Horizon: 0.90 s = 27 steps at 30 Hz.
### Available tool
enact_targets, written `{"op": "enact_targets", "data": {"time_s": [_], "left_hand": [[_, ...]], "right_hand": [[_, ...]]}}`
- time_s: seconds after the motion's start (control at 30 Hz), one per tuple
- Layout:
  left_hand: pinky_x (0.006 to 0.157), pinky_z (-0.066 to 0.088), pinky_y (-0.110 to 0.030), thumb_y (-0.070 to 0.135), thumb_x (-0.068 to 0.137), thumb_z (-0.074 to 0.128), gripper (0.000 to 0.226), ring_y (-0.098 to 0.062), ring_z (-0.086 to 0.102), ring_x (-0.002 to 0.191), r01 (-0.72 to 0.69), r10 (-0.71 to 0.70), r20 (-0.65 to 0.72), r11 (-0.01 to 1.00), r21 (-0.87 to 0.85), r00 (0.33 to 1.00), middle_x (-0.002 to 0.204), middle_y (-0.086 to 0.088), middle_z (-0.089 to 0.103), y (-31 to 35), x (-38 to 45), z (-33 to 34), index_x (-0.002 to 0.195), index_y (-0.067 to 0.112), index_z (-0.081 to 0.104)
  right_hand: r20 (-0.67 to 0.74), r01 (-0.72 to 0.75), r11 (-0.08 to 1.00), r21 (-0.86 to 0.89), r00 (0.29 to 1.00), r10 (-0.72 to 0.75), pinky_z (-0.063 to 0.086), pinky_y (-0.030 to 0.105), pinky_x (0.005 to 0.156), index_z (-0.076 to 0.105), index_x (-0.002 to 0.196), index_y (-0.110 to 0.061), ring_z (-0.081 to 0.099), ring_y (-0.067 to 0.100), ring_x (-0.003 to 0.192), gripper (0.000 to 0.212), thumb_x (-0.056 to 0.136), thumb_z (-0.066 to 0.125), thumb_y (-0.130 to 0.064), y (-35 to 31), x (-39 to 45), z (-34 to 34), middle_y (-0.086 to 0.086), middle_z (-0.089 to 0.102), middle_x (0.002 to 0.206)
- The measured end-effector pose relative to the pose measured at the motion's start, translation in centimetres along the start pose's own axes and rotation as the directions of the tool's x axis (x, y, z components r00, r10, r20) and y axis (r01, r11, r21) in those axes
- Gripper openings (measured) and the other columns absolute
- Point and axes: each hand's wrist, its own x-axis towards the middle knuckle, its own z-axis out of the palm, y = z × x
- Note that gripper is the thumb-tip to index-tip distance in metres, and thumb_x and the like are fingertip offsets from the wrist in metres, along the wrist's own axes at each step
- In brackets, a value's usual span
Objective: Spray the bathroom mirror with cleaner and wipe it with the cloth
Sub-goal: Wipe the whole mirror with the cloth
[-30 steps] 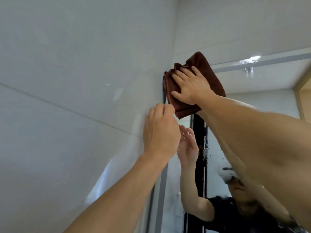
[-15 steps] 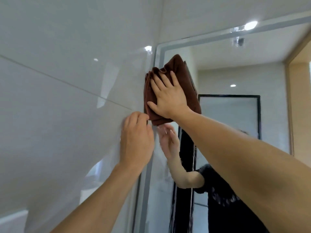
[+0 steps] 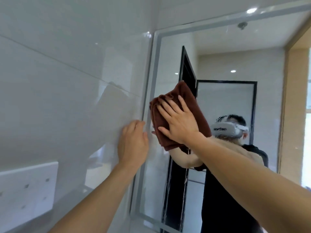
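The bathroom mirror (image 3: 223, 52) with a frosted grey border fills the right half of the head view. A folded dark brown cloth (image 3: 176, 96) lies flat against the glass near the mirror's left edge. My right hand (image 3: 180, 121) presses on the cloth with fingers spread, pinning it to the mirror. My left hand (image 3: 133, 143) rests flat on the white wall tile right beside the mirror's left border, holding nothing. Wet streaks run down the glass below the cloth. No spray bottle is in view.
Glossy white wall tiles (image 3: 67, 81) cover the left side. A white wall plate (image 3: 28, 189) sits at the lower left. The mirror reflects a person in a black shirt, a black-framed door and a wooden door frame at the right.
My right hand has slid the cloth down the mirror's left edge from the top corner. The view has dropped with it. My left hand stays braced on the wall beside the frame.
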Motion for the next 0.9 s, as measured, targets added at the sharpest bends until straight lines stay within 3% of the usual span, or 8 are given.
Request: {"op": "enact_targets", "data": {"time_s": [0.2,0.33,0.47,0.63,0.77,0.9], "left_hand": [[0.099,0.044,-0.043,0.018,0.102,0.047,0.04,-0.027,0.043,0.133,-0.074,0.075,-0.027,0.996,0.05,0.997,0.148,-0.005,0.045,1.9,4.5,-1.4,0.141,0.014,0.049],[0.103,0.044,-0.043,0.018,0.102,0.046,0.042,-0.027,0.042,0.135,-0.096,0.099,-0.06,0.994,0.045,0.993,0.152,-0.004,0.042,1.7,5.6,-1.8,0.143,0.015,0.048],[0.105,0.042,-0.046,0.015,0.099,0.048,0.041,-0.03,0.044,0.132,-0.085,0.087,-0.047,0.996,0.039,0.995,0.149,-0.008,0.044,0.7,3.8,-0.9,0.141,0.013,0.051],[0.103,0.043,-0.047,0.016,0.098,0.051,0.04,-0.033,0.047,0.129,-0.047,0.045,0.035,0.997,0.058,0.998,0.147,-0.01,0.047,-0.7,-0.1,0.4,0.138,0.01,0.053],[0.103,0.042,-0.046,0.017,0.099,0.049,0.04,-0.033,0.046,0.129,-0.096,0.088,0.119,0.994,0.061,0.989,0.147,-0.01,0.046,0.0,-1.3,0.8,0.138,0.011,0.052],[0.104,0.043,-0.045,0.02,0.1,0.049,0.039,-0.031,0.044,0.132,-0.158,0.152,0.11,0.986,0.044,0.982,0.149,-0.009,0.044,2.8,0.5,0.7,0.138,0.014,0.05]], "right_hand": [[-0.09,-0.293,0.955,-0.044,0.953,0.288,0.007,0.058,0.121,0.03,0.154,-0.018,0.021,0.026,0.151,0.081,0.091,0.027,-0.068,11.7,2.4,-3.5,0.006,0.028,0.162],[-0.134,-0.347,0.937,-0.04,0.931,0.339,0.008,0.06,0.12,0.029,0.154,-0.013,0.019,0.029,0.151,0.082,0.091,0.03,-0.066,9.7,2.1,-2.6,0.009,0.029,0.161],[-0.121,-0.202,0.978,0.058,0.971,0.207,0.007,0.06,0.12,0.027,0.155,-0.01,0.016,0.029,0.152,0.085,0.089,0.038,-0.062,1.2,-2.1,0.2,0.009,0.024,0.163],[0.003,0.021,0.992,0.124,1.0,-0.021,0.001,0.056,0.123,0.02,0.157,-0.011,0.003,0.026,0.154,0.083,0.091,0.042,-0.056,-7.1,-9.7,3.5,0.007,0.016,0.166],[0.018,0.068,0.995,0.069,0.997,-0.069,0.003,0.056,0.123,0.024,0.157,-0.015,0.011,0.025,0.153,0.082,0.09,0.043,-0.059,-4.2,-11.9,2.6,0.005,0.021,0.165],[-0.016,-0.039,0.999,-0.012,0.999,0.039,0.009,0.056,0.122,0.029,0.155,-0.018,0.021,0.025,0.151,0.077,0.092,0.038,-0.062,4.2,-10.5,-0.4,0.004,0.028,0.162]]}}
